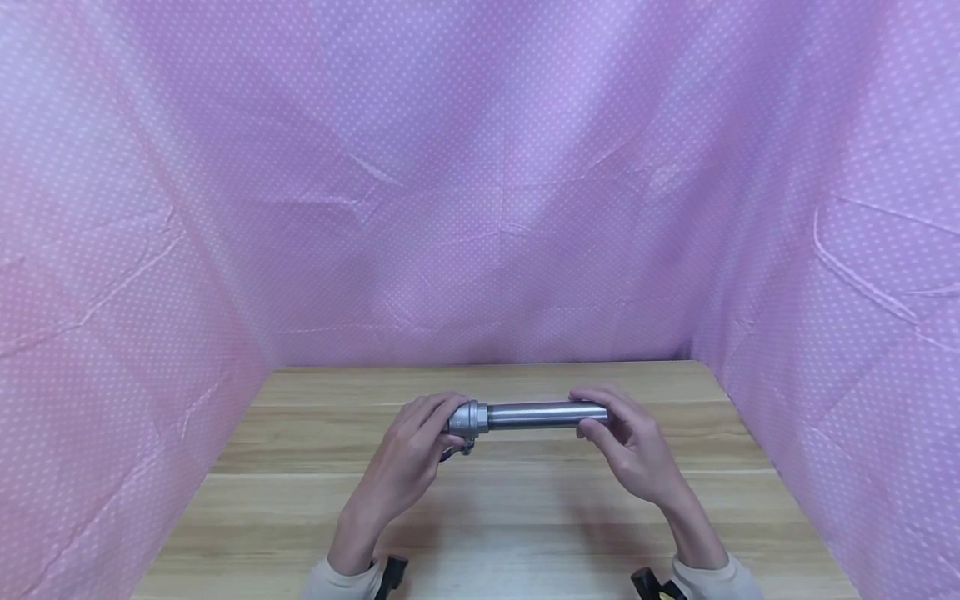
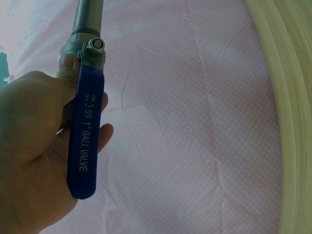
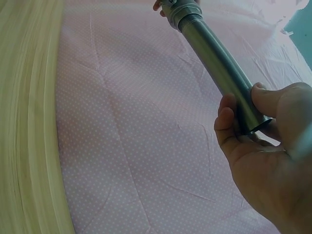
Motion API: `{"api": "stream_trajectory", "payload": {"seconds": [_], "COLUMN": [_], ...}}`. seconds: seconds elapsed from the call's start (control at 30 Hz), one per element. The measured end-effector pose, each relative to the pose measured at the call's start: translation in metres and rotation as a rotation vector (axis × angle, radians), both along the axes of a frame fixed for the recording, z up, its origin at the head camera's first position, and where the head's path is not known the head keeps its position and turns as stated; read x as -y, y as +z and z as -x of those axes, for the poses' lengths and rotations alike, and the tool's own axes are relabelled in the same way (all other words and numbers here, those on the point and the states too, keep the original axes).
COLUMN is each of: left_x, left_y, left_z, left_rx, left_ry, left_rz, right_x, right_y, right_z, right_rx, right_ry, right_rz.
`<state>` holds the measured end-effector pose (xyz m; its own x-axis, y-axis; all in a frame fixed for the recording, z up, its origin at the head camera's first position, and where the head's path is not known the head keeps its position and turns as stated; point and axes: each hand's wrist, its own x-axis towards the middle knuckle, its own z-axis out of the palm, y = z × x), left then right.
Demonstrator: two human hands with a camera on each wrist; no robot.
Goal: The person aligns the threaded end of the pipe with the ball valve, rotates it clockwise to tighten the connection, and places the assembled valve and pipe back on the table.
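Note:
A steel ball valve (image 1: 467, 418) with a blue lever handle (image 2: 87, 131) is gripped by my left hand (image 1: 411, 450), thumb and fingers round its body. The lever's lettering reads "SS 1" BALL VALVE" and ON/OFF, and it lies along the palm. From the valve's threaded end a straight steel pipe (image 1: 543, 415) runs to the right, roughly level above the table. My right hand (image 1: 633, 446) holds the pipe's far end between thumb and fingers. In the right wrist view, threads (image 3: 190, 22) show where the pipe enters the valve, and the other end is hollow.
A wooden table (image 1: 480, 533) with light plank grain lies under both hands. Pink dotted cloth (image 1: 480, 208) hangs behind it and along both sides. Black wrist straps (image 1: 392, 575) show at the sleeves.

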<state>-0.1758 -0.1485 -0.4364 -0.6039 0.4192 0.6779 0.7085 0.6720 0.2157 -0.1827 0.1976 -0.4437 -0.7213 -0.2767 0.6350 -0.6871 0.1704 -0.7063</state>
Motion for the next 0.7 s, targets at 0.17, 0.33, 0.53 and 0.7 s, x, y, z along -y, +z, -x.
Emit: {"api": "stream_trajectory", "payload": {"seconds": [0.17, 0.33, 0.53, 0.7], "left_x": [0.0007, 0.0003, 0.0003, 0.0000], "left_y": [-0.0004, -0.0005, -0.0005, 0.0003], "left_z": [0.0006, 0.0010, 0.0006, 0.0003], "left_rx": [-0.001, -0.009, -0.008, 0.001], "left_ry": [0.000, -0.006, -0.009, -0.007], "left_rz": [-0.003, -0.008, -0.004, 0.001], "right_x": [-0.0004, 0.0000, -0.0010, -0.0020], "right_y": [0.0016, 0.0029, 0.0004, 0.0010], "right_z": [-0.0018, -0.0020, 0.0004, -0.0005], "right_rx": [0.044, 0.039, -0.005, -0.005], "right_ry": [0.030, 0.046, 0.052, 0.008], "right_rz": [0.018, 0.032, 0.041, 0.009]}}
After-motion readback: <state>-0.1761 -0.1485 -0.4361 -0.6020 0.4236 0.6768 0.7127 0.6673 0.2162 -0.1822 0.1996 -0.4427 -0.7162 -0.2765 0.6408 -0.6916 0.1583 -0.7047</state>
